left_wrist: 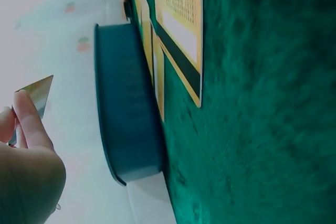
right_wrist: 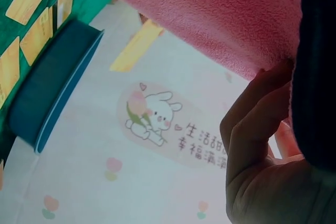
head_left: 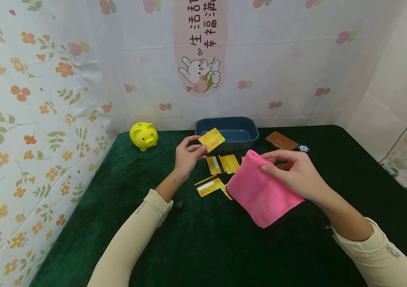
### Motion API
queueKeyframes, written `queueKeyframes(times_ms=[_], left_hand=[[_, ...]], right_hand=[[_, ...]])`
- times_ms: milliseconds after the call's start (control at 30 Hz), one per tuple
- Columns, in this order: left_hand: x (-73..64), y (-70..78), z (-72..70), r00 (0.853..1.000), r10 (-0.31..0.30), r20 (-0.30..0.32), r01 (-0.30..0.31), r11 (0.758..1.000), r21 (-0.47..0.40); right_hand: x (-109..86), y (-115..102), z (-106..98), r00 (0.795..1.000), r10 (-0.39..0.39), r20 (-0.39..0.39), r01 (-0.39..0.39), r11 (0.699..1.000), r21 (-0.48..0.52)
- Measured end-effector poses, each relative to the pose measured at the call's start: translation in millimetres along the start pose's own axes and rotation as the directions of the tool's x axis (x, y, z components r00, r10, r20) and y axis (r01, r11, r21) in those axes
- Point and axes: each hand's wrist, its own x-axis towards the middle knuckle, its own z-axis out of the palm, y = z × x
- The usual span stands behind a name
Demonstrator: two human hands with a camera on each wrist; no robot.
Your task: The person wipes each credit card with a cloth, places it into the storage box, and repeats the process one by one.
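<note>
Fingers and thumb of the left hand [head_left: 188, 156] pinch a gold card [head_left: 212, 139] by its edge, raised so that it overlaps the blue bin [head_left: 241, 146] in the head view; those of the right hand [head_left: 298, 171] pinch a pink cloth [head_left: 261, 191] near its top, the thumb in front and some fingertips hidden behind. Whether the cloth is folded or a pouch is hard to make out. It partly covers the gold cards on the table [head_left: 208, 185], so their number cannot be told. The left wrist view shows the raised card only as a dim corner past the fingertips; in the right wrist view, a dark strip down the right edge is unclear. Dark green fabric [head_left: 175, 247] covers the table. A yellow piggy bank [head_left: 143, 136] stands left of the bin, a brown wallet [head_left: 283, 141] lies to its right, and a chip [head_left: 303, 148] touches or nearly touches the wallet. Behind hangs a pale backdrop [head_left: 278, 71] with a rabbit drawing [head_left: 200, 71], its lettering cut off above; a floral curtain [head_left: 20, 139] lines the left.
</note>
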Motion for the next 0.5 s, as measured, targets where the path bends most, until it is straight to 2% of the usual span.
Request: queueKeyframes(times_ms=[200,500], left_hand=[[15.3,-4.2,3.3,1.000,0.003,-0.030,-0.002,1.000,0.013],[31.0,-3.5,9.5,0.996,-0.006,-0.092,0.008,1.000,0.020]], right_hand=[[-2.6,-3.9,-0.5,0.999,-0.034,-0.001,0.034,0.999,0.011],[-2.5,-2.2,-0.4,0.999,-0.035,0.000,0.035,0.999,0.011]])
